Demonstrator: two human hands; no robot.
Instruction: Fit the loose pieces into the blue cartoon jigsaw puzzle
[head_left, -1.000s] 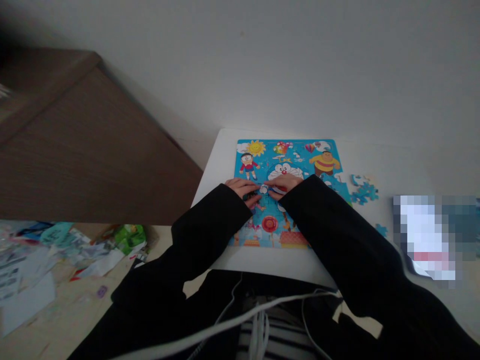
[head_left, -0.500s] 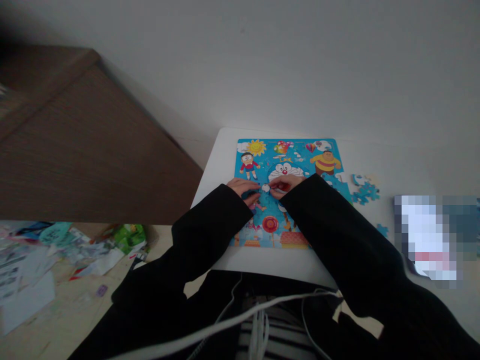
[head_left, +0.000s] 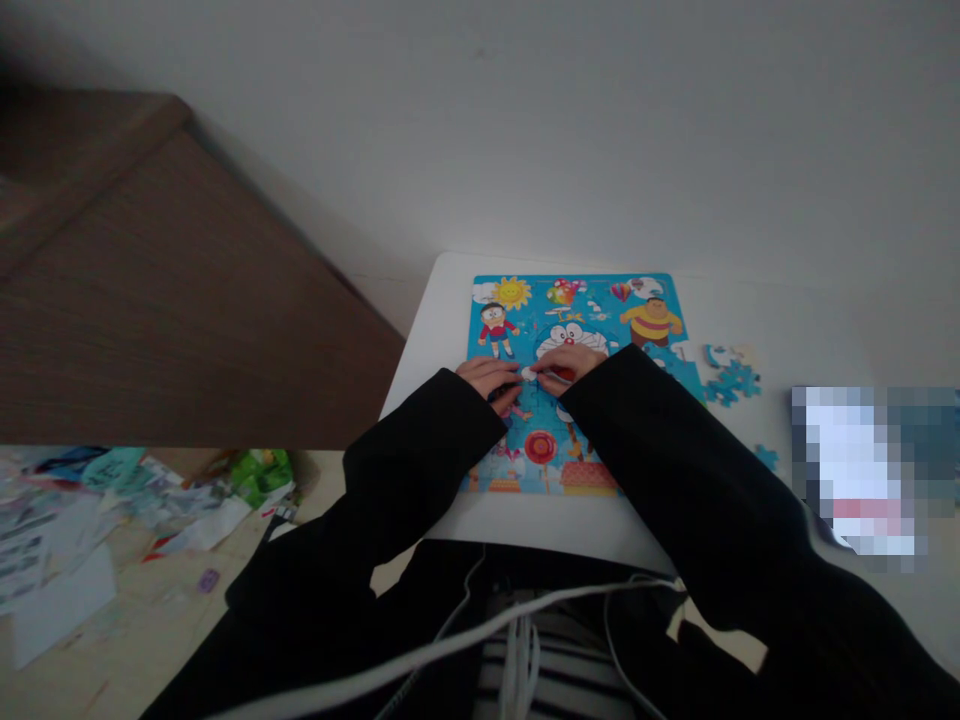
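Between our two hands, over the left-central part of a blue cartoon jigsaw [head_left: 538, 412], sits a small white piece [head_left: 529, 374]. It lies just to the right of the fingertips of our left hand [head_left: 486, 380] and directly to the left of those of our right hand [head_left: 568, 366], so the right is the nearer of the two. The piece looks roundish and is too small for us to make out a long axis.

Our right hand comes in from the side with its fingers curled, and thumb and forefinger seem to pinch the piece by its right edge. Our left hand bends its fingers close together, tips low over the picture; we cannot tell whether they touch the piece or only the surface beside it.

The jigsaw rests flat on a white table [head_left: 431, 345]. Off its right edge, well apart from both hands but on our right arm's side, lie a cluster of loose pieces [head_left: 733, 383] and, nearer us, one lone blue piece [head_left: 765, 457].
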